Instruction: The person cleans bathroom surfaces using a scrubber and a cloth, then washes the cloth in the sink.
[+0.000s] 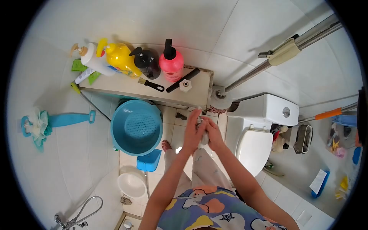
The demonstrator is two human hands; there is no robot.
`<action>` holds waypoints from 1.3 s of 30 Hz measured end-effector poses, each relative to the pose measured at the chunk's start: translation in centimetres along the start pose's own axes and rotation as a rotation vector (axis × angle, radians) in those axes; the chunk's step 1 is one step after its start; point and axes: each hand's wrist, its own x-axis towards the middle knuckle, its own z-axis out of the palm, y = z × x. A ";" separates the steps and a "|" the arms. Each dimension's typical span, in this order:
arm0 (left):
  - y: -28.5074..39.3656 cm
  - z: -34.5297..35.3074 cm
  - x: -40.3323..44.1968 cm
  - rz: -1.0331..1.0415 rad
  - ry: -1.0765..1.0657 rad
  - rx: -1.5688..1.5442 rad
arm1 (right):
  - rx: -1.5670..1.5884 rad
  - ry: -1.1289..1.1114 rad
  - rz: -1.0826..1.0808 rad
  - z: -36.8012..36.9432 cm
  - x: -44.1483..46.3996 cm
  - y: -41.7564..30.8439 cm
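Observation:
Both hands meet in front of my body, above the tiled floor. My left hand [193, 131] is closed on one side of a crumpled whitish cloth [204, 138]. From the other side my right hand [213, 132] wraps round the same cloth, its fingers touching the left hand. Most of the cloth is hidden by the fingers; a light end hangs out below them. On the ledge [197, 96] beyond my hands lie a small white knob-like piece [186, 85], a dark bar [176, 83] and a small brush with a black handle [154, 85].
Pump bottles in pink [171, 65], black [147, 65], yellow [122, 57] and white [94, 57] line the ledge. At left are a blue basin [137, 111], a blue dustpan [149, 161] and a white bowl [132, 184]. The toilet [254, 153] and a metal pole [253, 73] stand at right.

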 end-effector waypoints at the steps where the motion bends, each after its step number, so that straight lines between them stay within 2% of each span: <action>1: 0.6 0.4 -0.8 -0.043 0.007 -0.081 | 0.105 0.057 0.064 1.2 -0.9 -0.2; 3: 1.1 0.1 -2.1 -0.080 0.041 -0.125 | 0.303 0.166 0.202 4.3 -2.8 -1.2; 4: 1.0 -0.4 -2.5 -0.073 0.062 -0.086 | 0.337 0.040 0.199 4.0 -2.5 -0.1; 7: -0.9 -3.3 -2.9 -0.134 0.134 0.010 | 0.338 -0.101 0.263 5.5 -1.7 1.9; 9: -2.0 -6.2 -2.5 -0.197 0.166 0.062 | -0.136 -0.182 0.102 9.4 -2.4 1.5; 10: -1.9 -8.0 -2.2 -0.285 0.243 -0.038 | -0.405 -0.254 0.055 10.9 -2.1 1.5; 12: -5.2 -10.6 -2.0 -0.414 0.412 -0.613 | -0.963 -0.418 -0.046 13.7 0.3 0.7; 13: -5.8 -12.3 -1.3 -0.404 0.448 -0.391 | -1.253 -0.514 -0.081 15.0 2.4 0.1; 14: -6.4 -13.9 -0.5 -0.389 0.471 -0.171 | -1.386 -0.392 -0.233 16.4 4.5 0.0; 15: -7.1 -15.4 0.2 -0.376 0.500 -0.192 | -1.518 -0.251 -0.385 17.6 6.8 0.2; 17: -6.5 -17.6 2.2 -0.367 0.493 -0.186 | -1.513 0.180 -1.186 17.8 12.6 2.4; 19: -5.9 -19.4 4.1 -0.340 0.452 -0.130 | -1.611 0.330 -1.150 18.4 16.0 3.7; 22: -7.4 -20.4 6.2 -0.250 0.428 -0.077 | -1.775 0.302 -0.929 19.6 16.6 3.2; 25: -7.2 -20.3 8.2 -0.162 0.357 -0.038 | -1.835 0.245 -0.881 19.7 16.3 3.8; 28: -6.5 -19.3 9.7 -0.114 0.238 0.034 | -1.674 0.118 -0.940 18.5 11.3 2.7; 30: -6.8 -18.5 10.6 0.003 0.176 0.146 | -1.538 0.065 -0.649 17.3 5.5 0.3; 33: -6.3 -16.9 12.0 0.080 -0.060 0.253 | -1.463 0.421 -0.374 10.6 1.5 -0.6; 34: -6.6 -16.3 12.6 0.171 -0.123 0.340 | -1.394 0.541 -0.554 8.1 0.9 -1.4; 35: -7.2 -15.8 13.2 0.260 -0.187 0.427 | -1.331 0.582 -0.643 5.0 1.3 -1.5; 36: -7.7 -15.4 13.6 0.354 -0.251 0.513 | -1.353 0.610 -0.585 3.9 1.7 -2.6; 39: -8.9 -14.6 14.7 0.401 -0.311 0.528 | -1.422 0.578 -0.436 2.5 3.9 -4.8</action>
